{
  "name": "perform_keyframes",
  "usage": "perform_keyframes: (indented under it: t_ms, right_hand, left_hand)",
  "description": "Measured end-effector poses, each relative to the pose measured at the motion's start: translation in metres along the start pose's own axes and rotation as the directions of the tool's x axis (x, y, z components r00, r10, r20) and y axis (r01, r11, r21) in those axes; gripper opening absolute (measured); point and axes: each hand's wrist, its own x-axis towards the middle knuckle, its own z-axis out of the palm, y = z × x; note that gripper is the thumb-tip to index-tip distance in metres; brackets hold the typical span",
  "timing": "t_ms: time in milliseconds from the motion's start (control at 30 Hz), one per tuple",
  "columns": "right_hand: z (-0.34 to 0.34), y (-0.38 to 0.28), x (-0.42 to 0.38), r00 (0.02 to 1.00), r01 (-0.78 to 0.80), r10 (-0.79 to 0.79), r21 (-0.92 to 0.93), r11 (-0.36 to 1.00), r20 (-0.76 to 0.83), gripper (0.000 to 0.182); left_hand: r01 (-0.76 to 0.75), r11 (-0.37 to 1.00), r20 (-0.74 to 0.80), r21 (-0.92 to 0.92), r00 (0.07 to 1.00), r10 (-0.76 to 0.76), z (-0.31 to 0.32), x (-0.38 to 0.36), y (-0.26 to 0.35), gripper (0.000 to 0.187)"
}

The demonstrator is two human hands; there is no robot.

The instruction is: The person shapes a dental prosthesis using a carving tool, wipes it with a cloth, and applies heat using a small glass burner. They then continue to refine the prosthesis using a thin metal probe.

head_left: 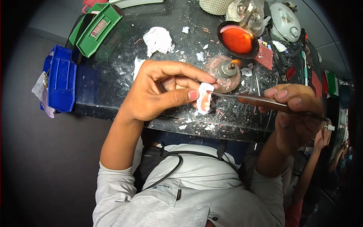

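– When checking grips, start with the left hand (149, 96). Wide or pinching?
– Pinching. Got a small white piece (204, 100) between thumb and index finger, out in front of the torso, between both hands. Held over the near part of the dark table (94, 100); can't tell how high. See a pink-orange patch on the upturned face, ragged white at the edges.
– And with the right hand (297, 126)?
– Wrapped round a brown-handled tool (261, 102), with its thin metal tip aimed left at the piece. Looks touching near the upper right edge; can't swear to it.
– See any heat nearby?
– Yes. Find a glass burner (227, 81) just beyond the piece, with a small flame (236, 61) at its top. Close to that, see a black pan (242, 56) filled with glossy orange-red stuff, beside a pink sheet (265, 58).
– List the rest.
– Note white crumbs and pink bits across the table, plus a bigger white lump (157, 39) beyond the left hand. Off to the left, see a green bin (99, 32) and a blue bin (62, 81). At far right, add a rounded white device (285, 22) and, lower down, another person's arm (307, 174).
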Motion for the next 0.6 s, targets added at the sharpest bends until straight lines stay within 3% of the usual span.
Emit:
perform_keyframes:
  t_ms: [600]
  right_hand:
    - [-0.0001, -0.0009, -0.0010, 0.999, 0.035, -0.037, -0.046, 0.998, -0.027, 0.023]
  left_hand:
    - [0.009, 1.000, -0.002, 0.005, 1.000, -0.009, -0.0001, -0.0002, 0.0011, 0.030]
